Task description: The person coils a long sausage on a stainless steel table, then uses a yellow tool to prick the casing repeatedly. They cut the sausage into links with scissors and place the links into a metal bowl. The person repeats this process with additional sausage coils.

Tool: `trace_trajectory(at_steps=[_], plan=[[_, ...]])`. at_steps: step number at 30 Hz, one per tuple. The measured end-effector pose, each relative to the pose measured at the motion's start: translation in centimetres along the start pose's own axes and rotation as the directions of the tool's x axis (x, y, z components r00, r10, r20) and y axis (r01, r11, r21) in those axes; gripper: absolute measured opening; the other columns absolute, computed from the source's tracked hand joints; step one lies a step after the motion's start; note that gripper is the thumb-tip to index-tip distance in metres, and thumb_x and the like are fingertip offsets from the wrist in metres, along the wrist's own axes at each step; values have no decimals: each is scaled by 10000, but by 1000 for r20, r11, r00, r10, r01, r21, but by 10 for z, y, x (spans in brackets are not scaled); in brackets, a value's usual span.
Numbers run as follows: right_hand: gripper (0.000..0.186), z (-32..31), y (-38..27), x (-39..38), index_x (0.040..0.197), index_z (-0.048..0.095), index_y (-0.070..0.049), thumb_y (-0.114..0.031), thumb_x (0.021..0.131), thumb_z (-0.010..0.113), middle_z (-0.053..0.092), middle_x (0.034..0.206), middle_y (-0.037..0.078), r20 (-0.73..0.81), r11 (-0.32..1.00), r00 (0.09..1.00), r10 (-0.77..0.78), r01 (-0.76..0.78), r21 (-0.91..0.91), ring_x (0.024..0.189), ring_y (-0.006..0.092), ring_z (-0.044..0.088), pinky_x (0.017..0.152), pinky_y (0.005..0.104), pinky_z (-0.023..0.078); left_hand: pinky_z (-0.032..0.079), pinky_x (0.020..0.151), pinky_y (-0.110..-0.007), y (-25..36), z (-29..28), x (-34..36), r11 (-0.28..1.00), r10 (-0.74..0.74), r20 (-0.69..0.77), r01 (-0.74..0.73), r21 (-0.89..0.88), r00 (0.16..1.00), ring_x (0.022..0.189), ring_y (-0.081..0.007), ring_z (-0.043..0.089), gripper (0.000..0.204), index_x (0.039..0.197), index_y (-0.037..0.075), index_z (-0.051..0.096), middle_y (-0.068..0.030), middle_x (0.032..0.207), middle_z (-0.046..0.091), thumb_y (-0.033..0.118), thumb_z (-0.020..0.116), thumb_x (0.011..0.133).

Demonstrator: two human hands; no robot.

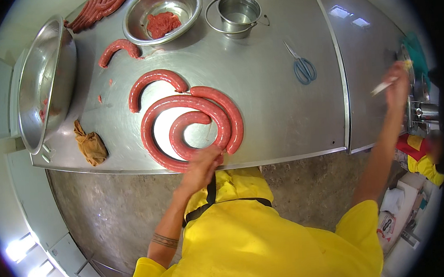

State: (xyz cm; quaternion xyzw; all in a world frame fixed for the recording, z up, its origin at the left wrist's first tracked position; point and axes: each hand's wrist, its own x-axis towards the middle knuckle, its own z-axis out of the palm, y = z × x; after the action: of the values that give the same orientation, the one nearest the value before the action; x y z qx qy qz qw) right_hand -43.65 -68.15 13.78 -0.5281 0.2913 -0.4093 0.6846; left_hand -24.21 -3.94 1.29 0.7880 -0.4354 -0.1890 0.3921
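Sausage coil (176, 136) at worktop (287, 129) nr edge, fwd of & touching L hand (202, 165), the nearer; long axis spirals, one end inside. L grip on its low side, fingers blurred, closure can't tell; R hand (397, 84) far R, pinching white strip (383, 86). Coil glossy, red, plump.

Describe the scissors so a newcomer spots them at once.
On the steel table, look right of the coiled red sausage, toward the pale seam. There, below the metal pail in this view, lie the scissors, set apart from it by blue looped handles.
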Motion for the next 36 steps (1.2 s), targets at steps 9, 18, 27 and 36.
trace_trajectory(at_steps=[9,18,27,36], plan=[[266,160,174,-259,1042,594,-66,-322,1063,526,506,723,-26,106,654,681,724,-630,-419,577,87,500,516,254,439,551,657,-284,-107,-100,-9,356,-881,-22,630,-690,473,749,-134,646,605,1226,-66,602,-109,911,691,460,704,943],[328,213,188,-342,979,566,-76,-395,1055,548,548,764,-23,100,657,729,677,-537,-530,636,68,521,588,238,449,504,727,-442,-121,-31,70,732,-673,-149,622,-278,725,759,-306,668,398,903,-75,661,-217,835,701,320,643,941],[235,206,198,-402,1009,572,-64,-295,1051,567,551,767,-14,116,578,683,721,-502,-643,649,71,531,594,260,458,447,1047,-369,-80,-39,13,-175,-618,257,188,-966,743,1134,-194,607,313,1279,48,560,-66,1204,656,260,568,1049],[255,288,201,-447,1095,581,-41,-290,1040,585,565,807,13,469,586,434,770,-190,-788,725,94,526,675,270,467,507,758,-395,-90,-42,2,250,-633,204,446,-859,747,871,-201,688,316,1041,89,670,-13,910,706,381,549,1054]])
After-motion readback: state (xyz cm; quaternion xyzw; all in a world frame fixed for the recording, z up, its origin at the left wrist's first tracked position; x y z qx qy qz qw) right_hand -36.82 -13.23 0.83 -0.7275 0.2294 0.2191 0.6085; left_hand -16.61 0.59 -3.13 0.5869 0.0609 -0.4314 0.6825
